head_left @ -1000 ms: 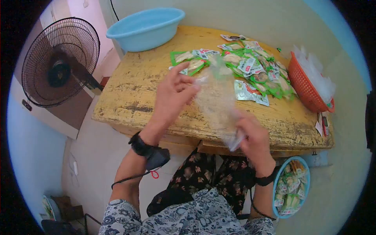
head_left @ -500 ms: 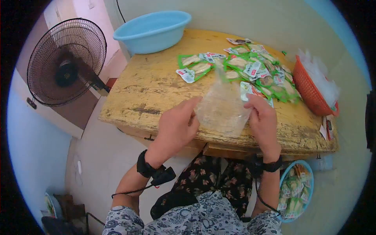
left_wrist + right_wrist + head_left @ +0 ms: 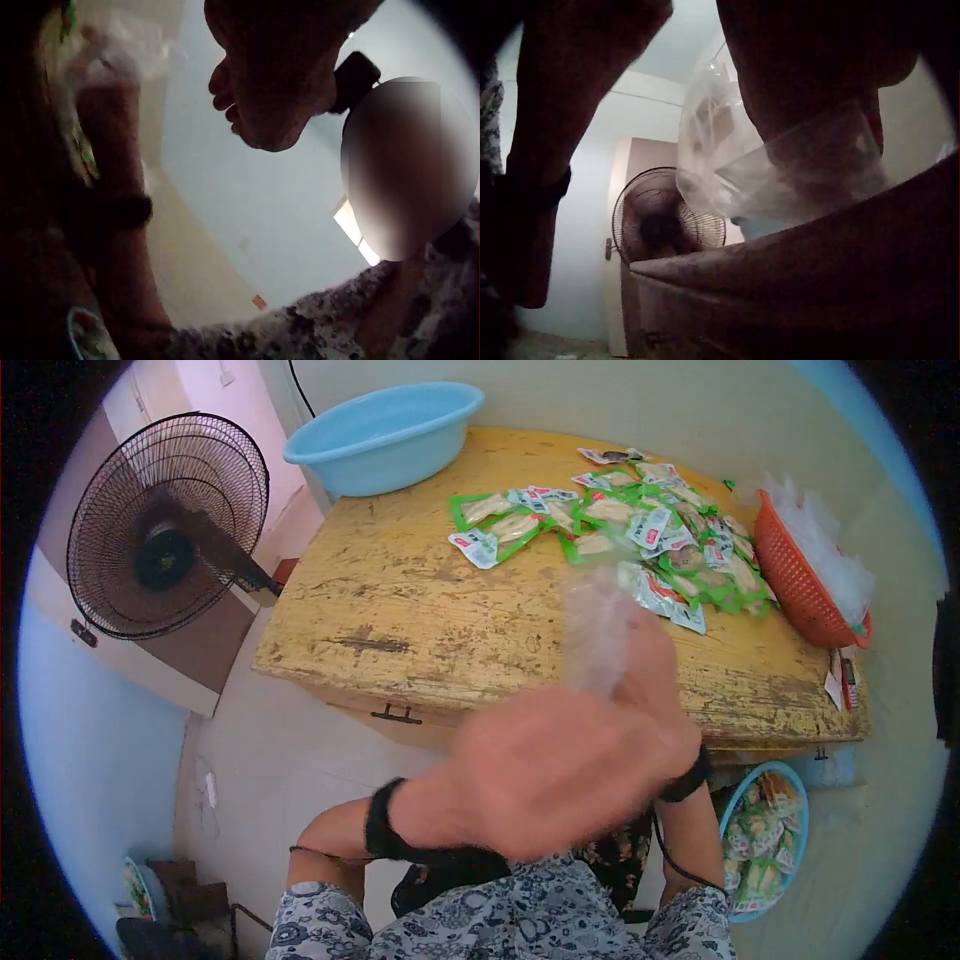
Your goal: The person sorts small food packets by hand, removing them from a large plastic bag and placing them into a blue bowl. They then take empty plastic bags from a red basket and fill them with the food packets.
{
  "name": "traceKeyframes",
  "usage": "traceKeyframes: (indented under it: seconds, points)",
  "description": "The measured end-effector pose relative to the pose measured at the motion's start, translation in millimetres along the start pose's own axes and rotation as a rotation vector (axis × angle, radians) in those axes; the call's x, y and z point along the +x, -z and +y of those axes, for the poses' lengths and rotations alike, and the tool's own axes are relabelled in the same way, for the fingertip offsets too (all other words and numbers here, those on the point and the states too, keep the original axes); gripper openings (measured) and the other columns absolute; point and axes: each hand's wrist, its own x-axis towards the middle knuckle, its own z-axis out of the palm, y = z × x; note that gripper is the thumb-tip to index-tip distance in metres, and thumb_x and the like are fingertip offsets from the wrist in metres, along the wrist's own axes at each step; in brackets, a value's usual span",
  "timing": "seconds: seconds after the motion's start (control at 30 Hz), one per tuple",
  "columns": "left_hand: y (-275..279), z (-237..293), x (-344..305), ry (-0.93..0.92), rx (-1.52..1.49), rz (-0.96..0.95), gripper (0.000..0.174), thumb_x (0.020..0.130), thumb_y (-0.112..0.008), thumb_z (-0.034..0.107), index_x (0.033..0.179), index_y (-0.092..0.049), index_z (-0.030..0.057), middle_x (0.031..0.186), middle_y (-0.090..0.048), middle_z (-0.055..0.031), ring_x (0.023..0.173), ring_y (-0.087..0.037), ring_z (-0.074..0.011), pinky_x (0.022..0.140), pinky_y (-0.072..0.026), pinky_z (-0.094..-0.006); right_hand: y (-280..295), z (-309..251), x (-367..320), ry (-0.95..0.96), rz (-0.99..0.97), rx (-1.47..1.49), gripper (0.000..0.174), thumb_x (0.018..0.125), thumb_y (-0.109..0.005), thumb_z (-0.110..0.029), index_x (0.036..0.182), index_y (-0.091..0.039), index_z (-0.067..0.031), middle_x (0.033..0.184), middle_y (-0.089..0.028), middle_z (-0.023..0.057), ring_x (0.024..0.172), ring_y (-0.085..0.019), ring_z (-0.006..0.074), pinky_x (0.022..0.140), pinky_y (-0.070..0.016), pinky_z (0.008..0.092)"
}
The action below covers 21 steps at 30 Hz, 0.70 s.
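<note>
My left hand (image 3: 550,770) is raised close to the head camera, blurred, with no thing showing in it. In the left wrist view, that hand (image 3: 277,82) is dark, its fingertips bent in. Beyond it, over the front of the table, my right hand (image 3: 652,660) holds a thin clear plastic bag (image 3: 597,625), which stands up beside its fingers. In the right wrist view, the bag (image 3: 712,135) partly covers the dark right hand (image 3: 810,75). Behind the bag lie several green and white sealed food packets (image 3: 690,545).
A worn yellow wooden table (image 3: 440,630) carries a blue basin (image 3: 385,450) at the back left. On the right, a red basket (image 3: 800,580) contains clear bags. Below the table's right end stands a blue-rimmed basket (image 3: 803,830) of packets. A fan (image 3: 165,525) stands left.
Half a second ago both hands held the bag spread between them. My left hand has since let go and come up towards the camera. The bag is now narrower, in the right hand.
</note>
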Motion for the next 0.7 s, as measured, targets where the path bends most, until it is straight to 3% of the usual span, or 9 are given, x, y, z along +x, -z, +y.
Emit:
traceKeyframes:
  seconds: [0.03, 0.1, 0.2, 0.27, 0.3, 0.4, 0.47, 0.57, 0.7]
  points:
    - [-10, 13, 7, -0.095, -0.058, -0.113, 0.037, 0.075, -0.072, 0.012, 0.11, -0.074, 0.0003, 0.114, -0.071, -0.017, 0.1, -0.072, -0.0303, 0.076, -0.0588, -0.0388, -9, -4, 2, 0.018, -0.039, -0.033, 0.036, 0.082, -0.066, -0.017, 0.115, -0.071, -0.0044, 0.118, -0.071, 0.0147, 0.117, -0.061, 0.0359, 0.102, -0.05, 0.0444]
    - [-44, 27, 22, -0.148, -0.181, -0.123, 0.04, 0.08, -0.067, 0.016, 0.115, -0.07, -0.0016, 0.124, -0.066, -0.0197, 0.108, -0.066, -0.0318, 0.082, -0.0569, -0.0417, -37, 0, 0, 0.449, -0.019, -0.563, 0.032, 0.079, -0.066, -0.019, 0.108, -0.073, -0.009, 0.109, -0.073, 0.0101, 0.112, -0.063, 0.0299, 0.103, -0.0479, 0.0441]
    - [-79, 41, 34, -0.034, -0.232, -0.189, 0.046, 0.082, -0.068, 0.02, 0.122, -0.065, -0.0027, 0.13, -0.062, -0.0213, 0.113, -0.062, -0.0354, 0.09, -0.0536, -0.0444, -34, -33, 5, 0.54, -0.149, -0.6, 0.03, 0.074, -0.065, -0.02, 0.101, -0.074, -0.0103, 0.102, -0.072, 0.0078, 0.114, -0.059, 0.0274, 0.106, -0.0444, 0.0446]
    - [-91, 29, 44, 0.127, -0.318, -0.202, 0.048, 0.085, -0.069, 0.02, 0.126, -0.062, -0.0024, 0.13, -0.06, -0.0211, 0.115, -0.059, -0.0373, 0.095, -0.0508, -0.0453, -25, -44, 9, 0.485, -0.318, -0.594, 0.033, 0.079, -0.065, -0.02, 0.109, -0.072, -0.0104, 0.109, -0.071, 0.01, 0.118, -0.058, 0.0295, 0.107, -0.0438, 0.0458]
    - [-97, 17, 43, 0.185, -0.29, -0.083, 0.046, 0.087, -0.07, 0.019, 0.127, -0.062, -0.001, 0.128, -0.061, -0.0208, 0.113, -0.059, -0.0384, 0.096, -0.05, -0.0458, -20, -44, 10, 0.457, -0.4, -0.59, 0.034, 0.082, -0.065, -0.02, 0.113, -0.072, -0.0104, 0.112, -0.07, 0.0111, 0.12, -0.057, 0.0306, 0.107, -0.0435, 0.0464]
    - [-94, -28, 30, 0.392, -0.01, 0.137, 0.041, 0.091, -0.069, 0.013, 0.13, -0.061, 0.0027, 0.123, -0.062, -0.0182, 0.109, -0.062, -0.035, 0.097, -0.0502, -0.0443, -25, -23, -5, 0.339, -0.173, -0.092, 0.033, 0.085, -0.064, -0.014, 0.117, -0.069, -0.0086, 0.126, -0.065, 0.0129, 0.124, -0.056, 0.0318, 0.107, -0.0442, 0.0446]
    - [-80, -47, 23, 0.624, -0.257, 0.167, 0.04, 0.092, -0.069, 0.011, 0.13, -0.061, 0.0027, 0.123, -0.062, -0.0162, 0.105, -0.064, -0.0296, 0.093, -0.0523, -0.0399, -30, -3, -17, 0.258, -0.012, 0.24, 0.033, 0.087, -0.063, -0.009, 0.12, -0.067, -0.0074, 0.136, -0.062, 0.0141, 0.126, -0.056, 0.0326, 0.108, -0.0446, 0.0434]
    - [-67, -60, 10, 0.456, 0.078, 0.139, 0.036, 0.093, -0.068, 0.009, 0.127, -0.061, 0.0015, 0.12, -0.062, -0.0147, 0.099, -0.064, -0.0245, 0.085, -0.0538, -0.0352, -11, 8, -17, 0.176, 0.028, 0.31, 0.027, 0.086, -0.063, -0.003, 0.113, -0.067, -0.0063, 0.14, -0.061, 0.0156, 0.124, -0.057, 0.0335, 0.104, -0.0471, 0.0427]
    - [-60, -65, -18, 0.723, 0.005, 0.047, 0.032, 0.09, -0.071, 0.013, 0.118, -0.063, -0.0003, 0.104, -0.063, -0.0157, 0.088, -0.063, -0.0311, 0.079, -0.052, -0.0416, 18, 48, -18, 0.205, 0.121, 0.24, 0.014, 0.082, -0.063, 0.002, 0.094, -0.067, -0.0048, 0.137, -0.063, 0.0171, 0.12, -0.06, 0.0347, 0.099, -0.0505, 0.0422]
